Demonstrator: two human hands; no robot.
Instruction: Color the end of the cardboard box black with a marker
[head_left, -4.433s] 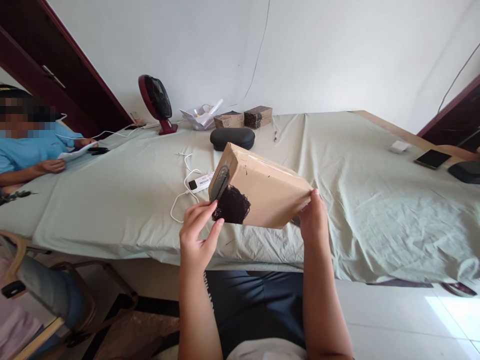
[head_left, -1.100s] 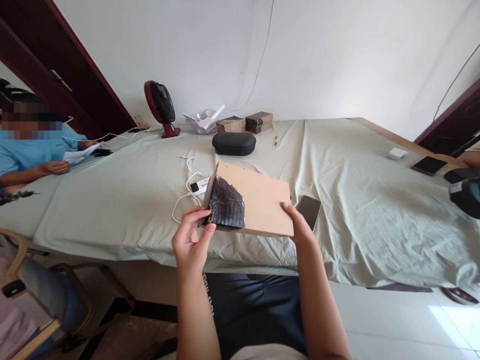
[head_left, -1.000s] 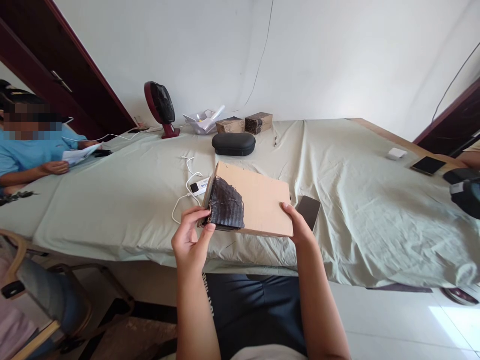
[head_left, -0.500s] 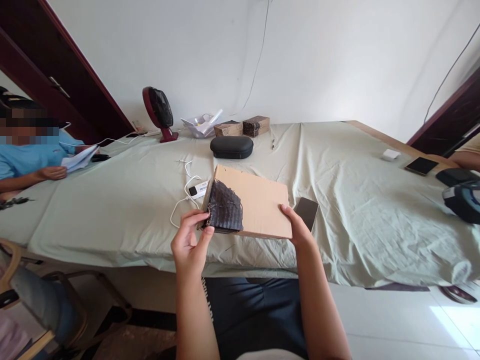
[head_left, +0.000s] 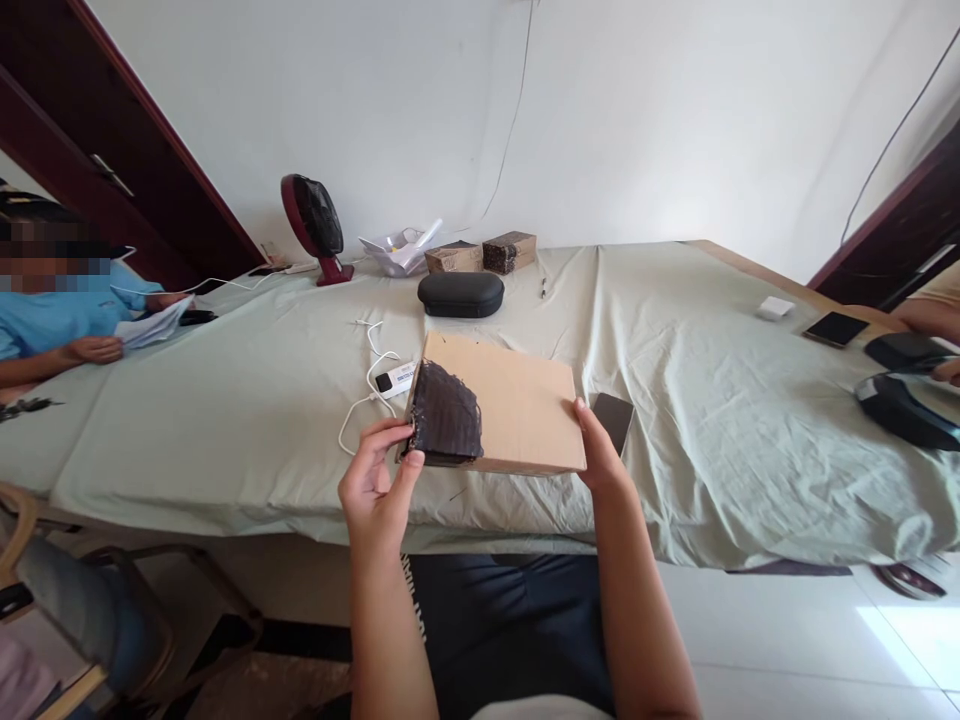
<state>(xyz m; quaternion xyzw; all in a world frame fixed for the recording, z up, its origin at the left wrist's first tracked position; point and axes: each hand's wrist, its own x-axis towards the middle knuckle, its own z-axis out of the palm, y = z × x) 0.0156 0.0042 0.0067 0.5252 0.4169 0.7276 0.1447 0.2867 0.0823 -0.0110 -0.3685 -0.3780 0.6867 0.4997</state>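
A flat brown cardboard box with a black scribbled patch on its left part lies near the table's front edge, held at both ends. My left hand pinches its left end by the black patch, thumb and fingers closed on the edge. My right hand grips its right near corner. A dark phone lies flat on the cloth just right of the box, beside my right hand.
The table wears a pale green cloth. A white charger with cable, a black case, two small boxes and a red fan lie behind. A person in blue sits left; another phone lies far right.
The box went from raised and tilted to lying low and flat at the table edge. Over the last second it has hardly moved; the view shifted slightly.
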